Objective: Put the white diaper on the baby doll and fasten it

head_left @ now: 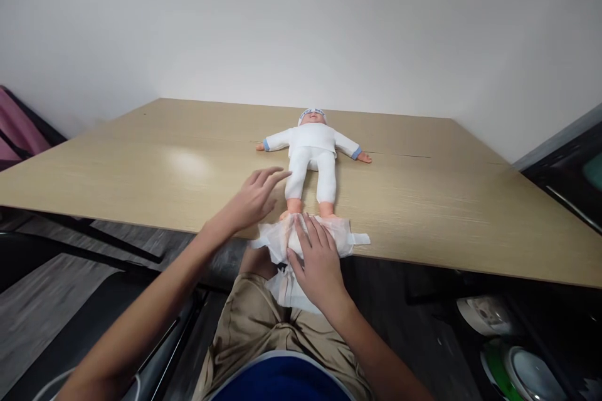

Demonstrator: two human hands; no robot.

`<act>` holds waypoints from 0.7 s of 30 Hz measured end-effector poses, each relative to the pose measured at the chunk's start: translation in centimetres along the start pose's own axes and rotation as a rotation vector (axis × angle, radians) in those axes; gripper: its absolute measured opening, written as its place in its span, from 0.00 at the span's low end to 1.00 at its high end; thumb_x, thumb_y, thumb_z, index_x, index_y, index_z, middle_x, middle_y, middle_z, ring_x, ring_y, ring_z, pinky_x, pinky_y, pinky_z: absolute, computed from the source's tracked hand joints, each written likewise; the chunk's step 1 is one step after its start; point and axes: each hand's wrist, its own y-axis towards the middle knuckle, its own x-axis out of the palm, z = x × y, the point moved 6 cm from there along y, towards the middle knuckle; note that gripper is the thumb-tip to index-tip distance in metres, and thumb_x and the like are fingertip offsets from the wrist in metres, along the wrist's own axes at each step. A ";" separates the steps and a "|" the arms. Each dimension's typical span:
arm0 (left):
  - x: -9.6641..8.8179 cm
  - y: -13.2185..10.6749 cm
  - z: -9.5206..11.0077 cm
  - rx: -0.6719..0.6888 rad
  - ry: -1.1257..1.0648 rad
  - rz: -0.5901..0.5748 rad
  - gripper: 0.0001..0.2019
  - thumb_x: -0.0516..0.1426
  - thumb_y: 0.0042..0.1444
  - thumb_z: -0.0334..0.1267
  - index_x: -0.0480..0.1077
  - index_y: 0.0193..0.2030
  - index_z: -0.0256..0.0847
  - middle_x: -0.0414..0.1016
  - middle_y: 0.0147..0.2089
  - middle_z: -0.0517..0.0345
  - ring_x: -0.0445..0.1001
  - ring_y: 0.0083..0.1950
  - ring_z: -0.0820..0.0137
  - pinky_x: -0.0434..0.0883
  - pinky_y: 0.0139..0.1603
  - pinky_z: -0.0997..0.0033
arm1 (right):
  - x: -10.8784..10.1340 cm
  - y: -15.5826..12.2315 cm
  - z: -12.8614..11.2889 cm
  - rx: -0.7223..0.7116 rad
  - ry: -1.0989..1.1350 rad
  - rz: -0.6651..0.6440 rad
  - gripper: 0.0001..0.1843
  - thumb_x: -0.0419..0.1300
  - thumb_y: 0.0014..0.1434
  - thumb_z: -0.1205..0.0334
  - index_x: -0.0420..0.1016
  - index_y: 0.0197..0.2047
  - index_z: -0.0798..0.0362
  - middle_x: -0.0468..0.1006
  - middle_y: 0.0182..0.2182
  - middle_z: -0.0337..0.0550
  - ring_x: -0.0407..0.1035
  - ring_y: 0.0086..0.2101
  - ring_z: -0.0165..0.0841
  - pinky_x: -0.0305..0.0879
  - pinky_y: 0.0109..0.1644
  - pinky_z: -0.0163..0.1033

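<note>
While pinning diaper (345, 239) flat at near edge of desk (141, 163) with spread-fingered right hand (317, 263), no pinch: probably to stop slip-off, being half over the edge. Hovering with left hand (254, 197) open and loose just beside leg of doll (313, 156), supine, head toward far edge, feet at diaper. Can't tell left-hand contact; diaper underside hidden

The doll (313, 160) wears a white suit with blue cuffs and a white cap with blue marks; its hands and feet are peach. The diaper (348, 235) is white. The table (141, 163) shows pale tan wood grain. The shorts (254, 319) are khaki, the shirt (282, 385) dark blue.
</note>
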 end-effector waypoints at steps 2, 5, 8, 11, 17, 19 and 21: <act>1.9 3.6 -0.1 0.173 0.066 -0.168 0.46 0.59 0.61 0.23 0.55 0.85 0.44 0.57 0.85 0.37 0.61 0.82 0.42 0.64 0.79 0.40 | 0.1 0.0 0.0 0.004 0.000 0.006 0.40 0.57 0.79 0.53 0.53 0.87 0.52 0.59 0.83 0.56 0.52 0.81 0.50 0.52 0.83 0.62; 4.6 6.7 0.6 0.438 0.035 -0.307 0.57 0.61 0.49 0.17 0.56 0.86 0.51 0.52 0.88 0.41 0.57 0.85 0.40 0.61 0.80 0.40 | 0.3 -0.1 0.1 0.010 -0.005 0.002 0.40 0.57 0.79 0.53 0.52 0.87 0.53 0.59 0.83 0.55 0.52 0.81 0.50 0.52 0.83 0.61; 6.3 7.7 1.6 0.596 -0.080 -0.339 0.60 0.66 0.40 0.17 0.63 0.83 0.57 0.55 0.88 0.47 0.58 0.85 0.40 0.63 0.80 0.43 | 0.5 -0.1 0.1 0.015 -0.005 0.004 0.40 0.56 0.79 0.54 0.51 0.88 0.51 0.58 0.83 0.54 0.52 0.81 0.50 0.52 0.83 0.61; 7.0 7.9 2.1 0.652 -0.119 -0.338 0.56 0.67 0.41 0.17 0.69 0.79 0.61 0.59 0.87 0.53 0.61 0.84 0.43 0.63 0.80 0.47 | 0.5 -0.2 0.1 0.012 0.000 0.007 0.40 0.57 0.79 0.54 0.52 0.88 0.49 0.59 0.83 0.54 0.53 0.81 0.51 0.53 0.83 0.62; 6.9 8.1 2.3 0.633 -0.065 -0.345 0.37 0.64 0.57 0.23 0.74 0.72 0.55 0.64 0.84 0.50 0.66 0.79 0.44 0.63 0.77 0.45 | 0.6 -0.5 0.3 0.011 -0.017 0.020 0.38 0.57 0.79 0.54 0.56 0.87 0.48 0.63 0.80 0.57 0.58 0.78 0.53 0.57 0.81 0.64; 7.0 8.2 2.6 0.605 -0.095 -0.305 0.26 0.63 0.65 0.29 0.77 0.68 0.54 0.69 0.81 0.49 0.68 0.77 0.45 0.64 0.75 0.46 | 0.8 -0.6 0.3 0.009 -0.022 0.027 0.37 0.57 0.79 0.55 0.57 0.86 0.45 0.64 0.80 0.56 0.59 0.77 0.53 0.58 0.80 0.65; 7.3 8.4 3.0 0.595 -0.120 -0.267 0.18 0.61 0.70 0.32 0.80 0.63 0.53 0.75 0.77 0.49 0.71 0.73 0.47 0.66 0.72 0.48 | 0.9 -0.6 0.3 0.011 -0.022 0.026 0.37 0.57 0.79 0.56 0.57 0.86 0.43 0.65 0.80 0.55 0.60 0.77 0.54 0.58 0.80 0.66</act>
